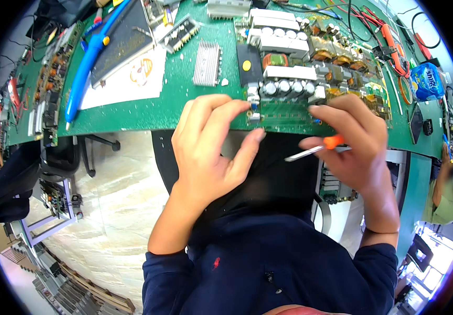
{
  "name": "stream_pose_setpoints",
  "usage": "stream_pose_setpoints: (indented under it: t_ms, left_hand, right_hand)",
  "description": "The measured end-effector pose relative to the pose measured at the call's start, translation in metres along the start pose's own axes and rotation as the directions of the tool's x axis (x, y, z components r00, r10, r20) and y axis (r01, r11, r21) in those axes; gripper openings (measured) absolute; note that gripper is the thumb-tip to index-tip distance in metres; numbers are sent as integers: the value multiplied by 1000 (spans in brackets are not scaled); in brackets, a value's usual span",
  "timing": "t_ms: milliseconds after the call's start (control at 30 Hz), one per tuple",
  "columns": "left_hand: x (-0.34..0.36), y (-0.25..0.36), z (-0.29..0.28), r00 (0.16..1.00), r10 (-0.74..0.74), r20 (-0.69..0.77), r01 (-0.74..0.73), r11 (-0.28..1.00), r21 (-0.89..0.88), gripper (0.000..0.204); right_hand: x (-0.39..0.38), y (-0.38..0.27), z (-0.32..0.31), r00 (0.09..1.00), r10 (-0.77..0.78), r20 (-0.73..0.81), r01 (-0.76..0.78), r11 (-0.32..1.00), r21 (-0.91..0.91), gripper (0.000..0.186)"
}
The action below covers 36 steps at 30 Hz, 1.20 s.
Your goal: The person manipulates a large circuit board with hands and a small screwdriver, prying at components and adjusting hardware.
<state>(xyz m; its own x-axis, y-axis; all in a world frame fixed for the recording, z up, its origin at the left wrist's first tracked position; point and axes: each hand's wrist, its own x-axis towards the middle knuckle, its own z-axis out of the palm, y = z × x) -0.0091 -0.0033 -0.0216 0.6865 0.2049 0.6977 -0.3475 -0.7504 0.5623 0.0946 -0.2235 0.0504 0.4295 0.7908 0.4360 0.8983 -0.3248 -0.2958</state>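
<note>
A large circuit board crowded with capacitors, coils and pale heatsinks lies at the green bench's front edge. My left hand is at its lower left corner, fingers bent with the index tip at or near the board, thumb apart below the edge. My right hand holds a screwdriver with an orange handle, its metal shaft pointing down-left below the bench edge; my bent index finger reaches to the board's lower right. A finned silver heatsink lies left of the board.
A blue desoldering pump lies on white paper at left, beside another board. Red-handled tools and a blue packet sit at right. A chair stands lower left. A co-worker is at far right.
</note>
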Motion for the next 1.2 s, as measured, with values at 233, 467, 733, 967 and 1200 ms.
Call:
stream_pose_setpoints:
  t_ms: [233,467,733,967,1200]
  left_hand:
    - [-14,-4,-2,994,11,112,-17,998,56,49]
    - [-21,-17,13,999,28,17,-31,982,184,42]
    - [-31,-22,23,997,56,-46,-45,978,203,35]
    - [-34,-19,27,995,67,-79,-50,979,200,28]
    - [-31,-19,20,999,29,-15,-25,981,194,28]
  right_hand:
    - [25,-13,23,995,-38,90,49,991,-128,76]
    - [47,-14,25,975,-47,218,101,965,-241,71]
    - [52,-12,32,965,-94,245,155,958,-242,72]
    - [46,-3,38,971,-148,190,179,970,-162,67]
    - [56,-2,29,954,-139,265,184,971,-152,62]
